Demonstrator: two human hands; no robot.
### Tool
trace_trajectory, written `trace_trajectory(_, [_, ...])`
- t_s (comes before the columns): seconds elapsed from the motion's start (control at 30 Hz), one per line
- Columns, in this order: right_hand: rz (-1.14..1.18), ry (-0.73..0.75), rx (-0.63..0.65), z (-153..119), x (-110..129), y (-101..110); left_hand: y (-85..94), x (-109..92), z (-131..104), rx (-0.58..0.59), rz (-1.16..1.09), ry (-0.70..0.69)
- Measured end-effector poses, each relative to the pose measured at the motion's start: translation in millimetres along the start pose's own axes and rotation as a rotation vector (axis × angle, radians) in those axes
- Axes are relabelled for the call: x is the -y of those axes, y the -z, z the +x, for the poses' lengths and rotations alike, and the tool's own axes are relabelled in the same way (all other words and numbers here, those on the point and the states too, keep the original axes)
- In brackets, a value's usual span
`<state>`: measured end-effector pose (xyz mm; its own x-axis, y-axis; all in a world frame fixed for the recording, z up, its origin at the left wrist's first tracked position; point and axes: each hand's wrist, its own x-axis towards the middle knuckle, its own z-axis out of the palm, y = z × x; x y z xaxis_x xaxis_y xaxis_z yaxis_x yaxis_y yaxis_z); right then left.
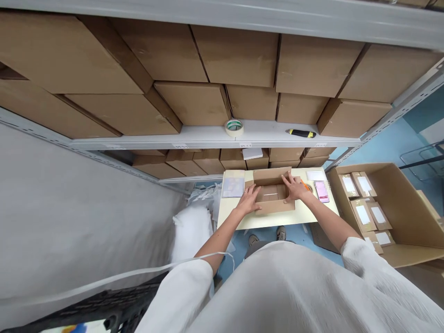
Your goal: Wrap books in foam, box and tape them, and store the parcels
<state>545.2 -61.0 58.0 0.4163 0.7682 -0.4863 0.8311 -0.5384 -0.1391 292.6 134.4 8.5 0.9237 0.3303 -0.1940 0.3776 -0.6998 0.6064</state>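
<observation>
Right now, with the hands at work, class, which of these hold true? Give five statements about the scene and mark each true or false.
1. Both the left hand and right hand touch the open box. True.
2. The shelf's tape roll lies right of the cutter. False: it lies left.
3. A phone lies right of the open box. True.
4. The large carton is closed. False: it is open, holding smaller boxes.
5. The phone lies on the table. True.

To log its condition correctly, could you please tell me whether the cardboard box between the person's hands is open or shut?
Open: between the left hand and right hand, the cardboard box shows its inside bottom, uncovered.
</observation>
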Motion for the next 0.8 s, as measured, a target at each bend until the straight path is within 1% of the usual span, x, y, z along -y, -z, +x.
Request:
trace_trajectory(0.13, [0.003,-0.007,0.064,16,-9,-7,-3.2,5,-4,-0.048,-0.055,-0.020])
trace_trajectory(0.23, [0.013,0.005,0.080,25,-14,-8,-5.4,8,-9,-0.077,-0.133,-0.022])
trace_trajectory(0.3, [0.043,0.005,0.075,29,-16,-9,-5.9,13,-11,-0.135,-0.222,-0.014])
trace_trajectory(0.37, [0.066,-0.002,0.069,31,-16,-9,-4.4,23,-11,-0.246,-0.343,0.020])
trace_trajectory(0.43, [0.063,-0.012,0.066,32,-16,-9,-0.2,38,-7,-0.387,-0.476,0.106])
trace_trajectory(0.5, [0.032,-0.021,0.075,31,-14,-8,6.5,59,-2,-0.503,-0.577,0.260])
trace_trajectory(0.53, [0.012,-0.026,0.080,30,-14,-7,10.4,70,1,-0.538,-0.594,0.336])
trace_trajectory(0.57, [-0.008,-0.030,0.087,29,-13,-6,14.3,83,4,-0.551,-0.593,0.413])
trace_trajectory(0.6, [-0.024,-0.035,0.095,28,-12,-5,18.0,95,5,-0.540,-0.575,0.497])
trace_trajectory(0.67, [-0.043,-0.044,0.110,26,-10,-2,23.7,119,8,-0.473,-0.486,0.659])
trace_trajectory(0.73, [-0.051,-0.053,0.125,24,-8,1,26.8,138,9,-0.458,-0.457,0.723])
trace_trajectory(0.8, [-0.060,-0.066,0.140,22,-6,3,27.3,152,11,-0.448,-0.421,0.773])
